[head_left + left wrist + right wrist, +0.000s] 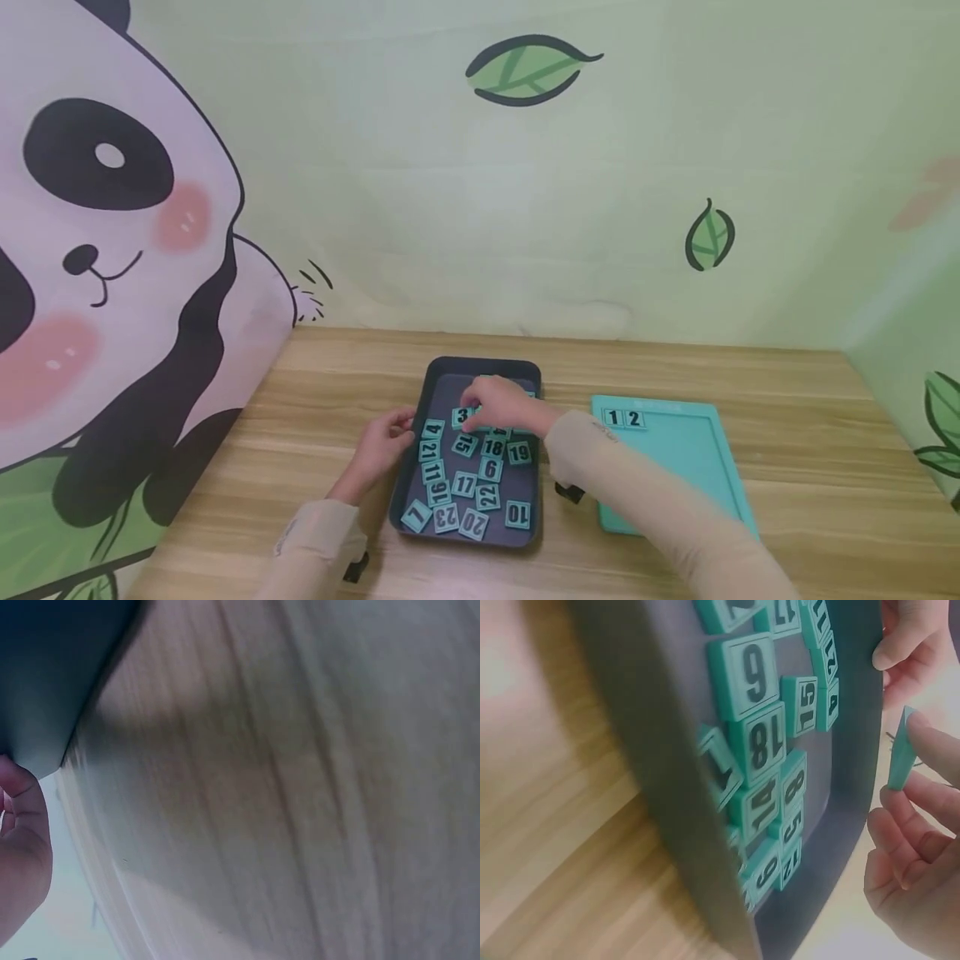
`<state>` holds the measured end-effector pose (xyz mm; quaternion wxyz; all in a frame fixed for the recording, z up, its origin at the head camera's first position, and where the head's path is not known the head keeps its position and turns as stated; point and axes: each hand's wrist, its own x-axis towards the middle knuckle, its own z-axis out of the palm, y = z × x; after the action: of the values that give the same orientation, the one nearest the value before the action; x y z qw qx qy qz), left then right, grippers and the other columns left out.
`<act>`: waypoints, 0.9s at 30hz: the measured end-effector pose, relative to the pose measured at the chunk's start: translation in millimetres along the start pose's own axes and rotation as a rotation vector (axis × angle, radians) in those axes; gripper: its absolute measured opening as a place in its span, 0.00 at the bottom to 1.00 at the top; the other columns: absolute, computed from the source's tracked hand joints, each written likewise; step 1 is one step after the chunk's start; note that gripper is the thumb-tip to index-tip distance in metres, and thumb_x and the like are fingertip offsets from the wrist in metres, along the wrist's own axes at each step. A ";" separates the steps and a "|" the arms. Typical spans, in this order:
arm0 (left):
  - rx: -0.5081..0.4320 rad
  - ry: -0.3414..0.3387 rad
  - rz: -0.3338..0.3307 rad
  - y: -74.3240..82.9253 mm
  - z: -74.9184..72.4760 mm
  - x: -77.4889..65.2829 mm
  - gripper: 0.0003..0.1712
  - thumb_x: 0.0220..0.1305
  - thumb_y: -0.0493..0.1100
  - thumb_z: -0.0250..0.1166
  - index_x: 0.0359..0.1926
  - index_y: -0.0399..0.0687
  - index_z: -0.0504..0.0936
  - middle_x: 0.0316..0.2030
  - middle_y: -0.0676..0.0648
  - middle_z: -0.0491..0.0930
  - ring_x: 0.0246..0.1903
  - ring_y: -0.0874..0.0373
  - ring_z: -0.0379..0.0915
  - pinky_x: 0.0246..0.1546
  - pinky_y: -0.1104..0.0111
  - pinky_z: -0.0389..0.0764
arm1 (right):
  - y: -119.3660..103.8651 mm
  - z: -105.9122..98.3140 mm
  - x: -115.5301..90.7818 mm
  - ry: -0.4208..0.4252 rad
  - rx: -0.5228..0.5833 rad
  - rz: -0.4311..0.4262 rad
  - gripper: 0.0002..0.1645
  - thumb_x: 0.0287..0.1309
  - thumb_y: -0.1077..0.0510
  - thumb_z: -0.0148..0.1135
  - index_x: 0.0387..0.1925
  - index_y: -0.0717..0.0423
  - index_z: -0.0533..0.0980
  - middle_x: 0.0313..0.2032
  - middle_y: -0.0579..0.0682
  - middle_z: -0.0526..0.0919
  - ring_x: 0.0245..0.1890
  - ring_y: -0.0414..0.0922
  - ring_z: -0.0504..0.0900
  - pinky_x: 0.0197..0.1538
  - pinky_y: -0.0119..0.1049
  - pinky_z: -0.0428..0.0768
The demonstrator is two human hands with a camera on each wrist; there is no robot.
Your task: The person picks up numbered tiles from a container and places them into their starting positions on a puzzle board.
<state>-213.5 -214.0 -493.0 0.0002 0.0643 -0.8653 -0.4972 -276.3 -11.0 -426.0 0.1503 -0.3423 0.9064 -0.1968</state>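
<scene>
Tile 3 (pixel 462 417): raised off the tray (pixel 444 392) floor, over its 12 o'clock half; nearly edge-on from the right wrist.
Right hand (pixel 504 405): reaching in from 4 o'clock, thumb and fingers pinching tile 3.
Left hand (pixel 381 445): at the tray's 9 o'clock side, fingers loosely bent, touching the outer wall.
Tray: dark, with loose tiles; tile 4 (pixel 432 429) toward 10 o'clock, tile 19 (pixel 519 452) at 3, tile 10 (pixel 517 514) toward 5.
Board (pixel 682 458): teal, apart from the tray at its 3 o'clock; tile 1 (pixel 613 418) and tile 2 (pixel 634 419) side by side near its 10 o'clock corner.
Surface (pixel 300 417): wood-grained, under tray and board.
</scene>
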 end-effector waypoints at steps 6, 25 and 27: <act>0.017 0.000 -0.021 3.0 -1.2 -1.8 0.21 0.55 0.32 0.54 0.53 0.37 0.71 0.41 0.40 0.74 0.42 0.49 0.73 0.38 0.63 0.78 | 22.4 -11.0 -28.2 0.066 0.059 -0.099 0.20 0.45 0.52 0.64 0.41 0.57 0.78 0.37 0.49 0.78 0.38 0.44 0.75 0.40 0.34 0.74; 0.024 0.007 -0.008 3.1 1.8 -2.8 0.21 0.55 0.31 0.54 0.52 0.37 0.71 0.40 0.41 0.74 0.40 0.49 0.74 0.36 0.64 0.78 | 97.6 -42.8 -105.4 0.262 0.159 0.024 0.22 0.47 0.52 0.63 0.45 0.56 0.76 0.39 0.49 0.77 0.38 0.49 0.73 0.35 0.34 0.72; 0.022 0.009 0.000 3.3 1.7 -3.2 0.21 0.54 0.30 0.54 0.52 0.37 0.72 0.39 0.40 0.74 0.39 0.50 0.74 0.35 0.65 0.78 | 107.6 -43.8 -112.9 0.280 0.152 0.041 0.22 0.47 0.53 0.63 0.45 0.56 0.75 0.40 0.50 0.77 0.37 0.48 0.73 0.34 0.34 0.72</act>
<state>-210.8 -210.5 -490.9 0.0036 0.0667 -0.8706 -0.4875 -273.2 151.0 -421.5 0.0520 -0.2805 0.9078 -0.3074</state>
